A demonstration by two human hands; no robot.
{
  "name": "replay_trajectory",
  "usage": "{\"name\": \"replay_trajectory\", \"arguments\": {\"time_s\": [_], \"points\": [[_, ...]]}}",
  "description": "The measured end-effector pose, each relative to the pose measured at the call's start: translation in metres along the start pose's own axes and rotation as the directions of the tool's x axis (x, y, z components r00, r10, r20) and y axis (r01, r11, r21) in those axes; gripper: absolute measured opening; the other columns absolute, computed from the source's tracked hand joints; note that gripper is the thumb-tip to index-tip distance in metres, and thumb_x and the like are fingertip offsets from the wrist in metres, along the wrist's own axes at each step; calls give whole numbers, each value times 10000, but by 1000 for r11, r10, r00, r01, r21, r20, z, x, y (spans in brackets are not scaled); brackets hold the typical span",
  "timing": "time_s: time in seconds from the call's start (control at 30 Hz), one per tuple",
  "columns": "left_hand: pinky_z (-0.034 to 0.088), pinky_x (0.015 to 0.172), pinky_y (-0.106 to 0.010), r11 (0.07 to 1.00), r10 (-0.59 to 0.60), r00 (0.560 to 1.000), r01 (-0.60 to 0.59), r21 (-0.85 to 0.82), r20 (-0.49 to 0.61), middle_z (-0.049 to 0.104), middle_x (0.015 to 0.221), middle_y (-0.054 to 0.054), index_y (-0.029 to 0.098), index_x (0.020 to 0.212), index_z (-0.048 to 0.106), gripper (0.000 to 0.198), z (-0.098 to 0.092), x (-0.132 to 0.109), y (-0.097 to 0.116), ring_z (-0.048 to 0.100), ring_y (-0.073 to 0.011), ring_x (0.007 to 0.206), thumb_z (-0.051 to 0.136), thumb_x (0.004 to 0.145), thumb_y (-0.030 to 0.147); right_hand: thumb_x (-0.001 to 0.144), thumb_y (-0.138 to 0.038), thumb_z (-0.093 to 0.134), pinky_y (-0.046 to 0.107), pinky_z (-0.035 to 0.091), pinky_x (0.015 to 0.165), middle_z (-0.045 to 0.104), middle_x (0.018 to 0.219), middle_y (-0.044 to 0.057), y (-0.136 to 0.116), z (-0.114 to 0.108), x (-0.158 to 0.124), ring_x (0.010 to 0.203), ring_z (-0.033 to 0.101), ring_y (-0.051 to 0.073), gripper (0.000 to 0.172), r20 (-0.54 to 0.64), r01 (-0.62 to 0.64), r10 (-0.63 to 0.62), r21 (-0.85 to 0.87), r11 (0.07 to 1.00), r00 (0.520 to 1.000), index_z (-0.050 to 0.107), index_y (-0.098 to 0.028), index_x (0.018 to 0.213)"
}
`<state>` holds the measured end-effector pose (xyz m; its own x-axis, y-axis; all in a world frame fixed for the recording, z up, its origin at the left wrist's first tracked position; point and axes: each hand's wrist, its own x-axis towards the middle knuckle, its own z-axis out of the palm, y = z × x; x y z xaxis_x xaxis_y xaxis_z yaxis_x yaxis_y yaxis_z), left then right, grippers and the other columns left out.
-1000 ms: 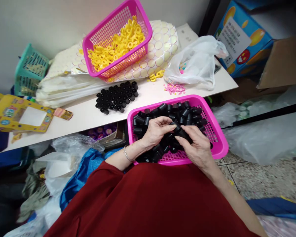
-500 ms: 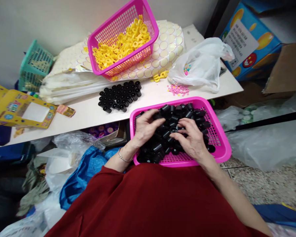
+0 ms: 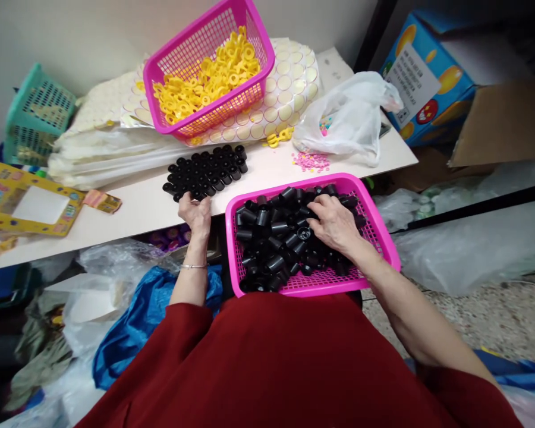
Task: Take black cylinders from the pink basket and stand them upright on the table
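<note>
My left hand (image 3: 195, 215) is at the near edge of a block of black plastic caps (image 3: 207, 169) standing in close rows on the white table. Its thumb and fingers are closed around a cap at the front of the block, partly hidden by the fingers. A pink mesh basket (image 3: 311, 292) with a heap of loose black caps (image 3: 274, 238) is in front of my body. Over the right part of this heap is my right hand (image 3: 335, 223), with fingers bent and pinched on a cap; the fingertips partly cover it.
Behind stands a second pink basket (image 3: 267, 44) of yellow plastic parts (image 3: 209, 77). A white plastic bag (image 3: 354, 125) and small pink pieces (image 3: 311, 161) lie at the right. On the left are a yellow box (image 3: 27, 199) and a green basket (image 3: 38, 113).
My left hand has gone from the basket leftward to the block of caps on the table. My right hand stays in the basket, slightly higher on the heap. The view has shifted a little.
</note>
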<state>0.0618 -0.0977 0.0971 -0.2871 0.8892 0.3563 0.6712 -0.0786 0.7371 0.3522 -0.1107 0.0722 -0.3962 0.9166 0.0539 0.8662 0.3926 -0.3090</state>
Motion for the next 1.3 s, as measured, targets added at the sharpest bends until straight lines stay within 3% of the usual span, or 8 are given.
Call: {"name": "replay_trajectory", "arguments": {"time_s": [0.13,0.23,0.3,0.4,0.47,0.67,0.9,1.3], "points": [[467,793,-342,992,118,986,-123,32,122,666,863,-52,228,1058,705,319,11,-6,19,597,-228,900,722,811,430,937,-160,436,394,410,793,666,1104,174,-15,-5,11,1011,554,299,294,191,98,-56,-217,971,980,680,-139,1100],[448,806,-353,982,171,963,-184,44,210,662,821,-55,228,921,719,226,17,-18,24,586,-231,883,709,837,437,926,-132,435,390,409,792,669,1058,185,-14,-1,10,977,573,289,281,194,106,-70,-182,977,978,677,-122,1069],[432,815,-365,941,272,871,-329,76,409,654,796,-58,211,818,700,238,21,-29,31,569,-227,846,710,849,447,893,-123,466,393,430,802,672,1043,173,-7,2,6,955,582,284,256,123,80,-72,-64,995,990,676,-144,1040],[412,818,-388,810,312,623,-569,141,718,652,850,-84,177,796,668,261,29,-43,43,554,-254,895,721,861,424,863,-149,521,423,472,842,686,1057,123,6,5,-3,964,584,286,261,-11,75,-74,236,969,997,666,-207,1072],[406,818,-394,759,261,562,-622,193,785,649,908,-102,161,830,666,201,33,-48,51,550,-280,961,730,864,349,852,-195,570,451,492,877,695,1046,85,12,6,-9,983,588,281,256,-51,90,-75,447,890,996,665,-240,1085],[399,830,-371,809,265,583,-568,152,768,694,990,-84,170,953,693,145,39,-50,51,545,-261,985,728,870,283,843,-205,577,417,534,896,681,1039,55,6,7,-18,953,641,214,248,-28,74,-82,770,633,996,690,-221,1064],[422,823,-356,847,309,634,-522,98,709,719,1033,-76,188,982,716,194,40,-50,39,557,-236,969,730,870,345,833,-161,564,423,550,918,675,1040,71,0,4,-16,978,658,219,250,-83,145,-127,764,629,988,707,-208,1033],[421,818,-350,882,289,655,-465,71,698,716,981,-57,201,943,729,195,41,-49,36,569,-222,949,731,868,380,843,-152,556,443,558,928,688,1035,67,-3,5,-18,973,664,228,270,-94,129,-89,731,670,992,709,-234,1050]]}}
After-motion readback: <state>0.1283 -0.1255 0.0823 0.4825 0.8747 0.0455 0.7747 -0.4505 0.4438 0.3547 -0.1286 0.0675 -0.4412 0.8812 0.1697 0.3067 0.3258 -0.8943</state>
